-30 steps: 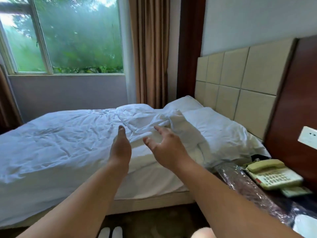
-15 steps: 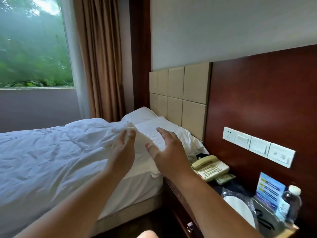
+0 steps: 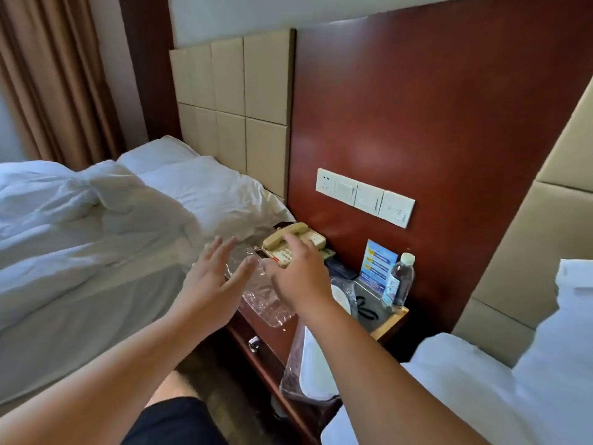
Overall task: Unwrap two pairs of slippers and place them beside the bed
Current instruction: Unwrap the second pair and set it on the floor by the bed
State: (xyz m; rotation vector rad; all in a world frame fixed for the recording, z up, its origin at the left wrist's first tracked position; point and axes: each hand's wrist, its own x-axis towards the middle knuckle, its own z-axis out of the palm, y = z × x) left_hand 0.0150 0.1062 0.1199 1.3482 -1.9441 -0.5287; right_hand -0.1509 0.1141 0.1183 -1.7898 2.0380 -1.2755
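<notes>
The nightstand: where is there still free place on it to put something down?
The nightstand is crowded: telephone at the back, empty plastic wrap in front, wrapped slippers overhanging the near edge, tray with water bottle at the right. Only a narrow wood strip below the wrap is bare.

Two beds counted: one at left (image 3: 80, 252), one at right (image 3: 449, 380). Two hands seen: left (image 3: 213, 277), right (image 3: 298, 277). One telephone (image 3: 293, 244) noted on desk (image 3: 276, 329). One water bottle (image 3: 399, 279). One blue card (image 3: 377, 263). Four wall plates (image 3: 364, 195) counted in row. Two clear plastic wrappers: one empty (image 3: 263, 300), one holding white slippers (image 3: 313, 364).
</notes>
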